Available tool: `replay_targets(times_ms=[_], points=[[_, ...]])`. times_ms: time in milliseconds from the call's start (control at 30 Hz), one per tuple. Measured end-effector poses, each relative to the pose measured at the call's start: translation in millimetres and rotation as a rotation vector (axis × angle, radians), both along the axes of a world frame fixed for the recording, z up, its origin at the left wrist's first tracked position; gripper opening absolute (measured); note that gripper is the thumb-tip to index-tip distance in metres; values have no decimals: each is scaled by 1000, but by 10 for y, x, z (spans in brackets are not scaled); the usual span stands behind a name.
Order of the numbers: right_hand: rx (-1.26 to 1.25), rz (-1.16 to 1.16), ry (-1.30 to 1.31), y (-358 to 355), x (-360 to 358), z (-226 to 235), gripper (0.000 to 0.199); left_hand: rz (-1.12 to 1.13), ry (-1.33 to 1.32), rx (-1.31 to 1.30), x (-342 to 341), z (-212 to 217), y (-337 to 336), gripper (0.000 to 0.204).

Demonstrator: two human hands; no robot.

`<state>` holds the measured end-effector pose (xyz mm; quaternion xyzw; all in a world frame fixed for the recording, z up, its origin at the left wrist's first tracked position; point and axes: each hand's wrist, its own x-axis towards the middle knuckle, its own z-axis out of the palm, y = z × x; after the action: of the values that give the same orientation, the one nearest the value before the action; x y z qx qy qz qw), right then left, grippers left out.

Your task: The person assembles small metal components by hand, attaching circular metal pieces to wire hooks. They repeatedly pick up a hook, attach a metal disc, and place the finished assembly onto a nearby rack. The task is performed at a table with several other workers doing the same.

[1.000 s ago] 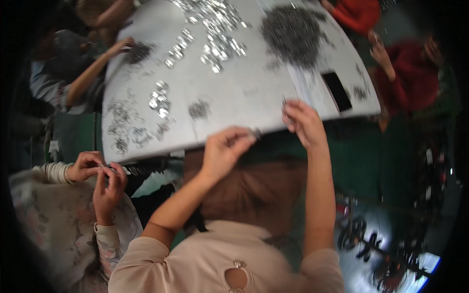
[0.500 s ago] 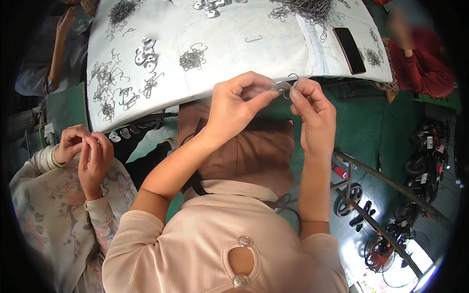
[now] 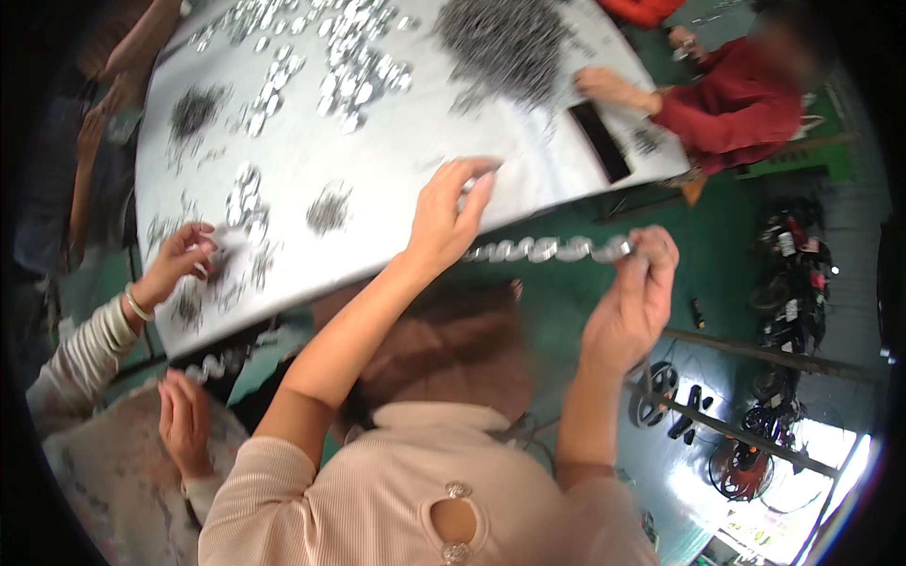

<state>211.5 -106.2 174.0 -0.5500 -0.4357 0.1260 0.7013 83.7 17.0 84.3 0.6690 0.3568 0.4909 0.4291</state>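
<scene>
My right hand [image 3: 634, 297], fingers pinched, grips one end of a chain of shiny silver discs [image 3: 543, 249]. The chain stretches leftward below the table edge, and its far end disappears behind my left wrist. Over the near edge of the white-covered table [image 3: 396, 174], my left hand [image 3: 448, 215] is curled with thumb and fingers close together. A small silvery thing shows between them, too blurred to name. Left of that hand lies a small heap of wire hooks [image 3: 328, 211], and further left a cluster of silver discs [image 3: 247, 203].
A big mound of wire hooks [image 3: 500, 47] and many scattered discs [image 3: 351, 75] cover the far table. A black phone [image 3: 599, 143] lies near the right edge. A co-worker's hand [image 3: 175, 264] reaches over hooks at left; a person in red [image 3: 727, 108] sits at right.
My hands have moved apart: the right one rightward and down, drawing the disc chain into view. The view has shifted, showing more of the table. The left co-worker's hand now reaches onto the table.
</scene>
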Motion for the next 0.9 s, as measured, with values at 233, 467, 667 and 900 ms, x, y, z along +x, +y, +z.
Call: replay_targets(times_ms=[233,467,667,900], points=[[121,-182,-89,-566,704,1140,32,-278,315,380,855,-682,270,33],[294,-624,-155,-1674,817,2496,39,-462,913,599,960,-844,253,82],[481,-917,-292,-2301,449,3347,31,-464,706,562,1008,-937,226,77],[45,-1071,-466,-3559,85,3600,12,-498,703,658,1041,-1147,296,73]])
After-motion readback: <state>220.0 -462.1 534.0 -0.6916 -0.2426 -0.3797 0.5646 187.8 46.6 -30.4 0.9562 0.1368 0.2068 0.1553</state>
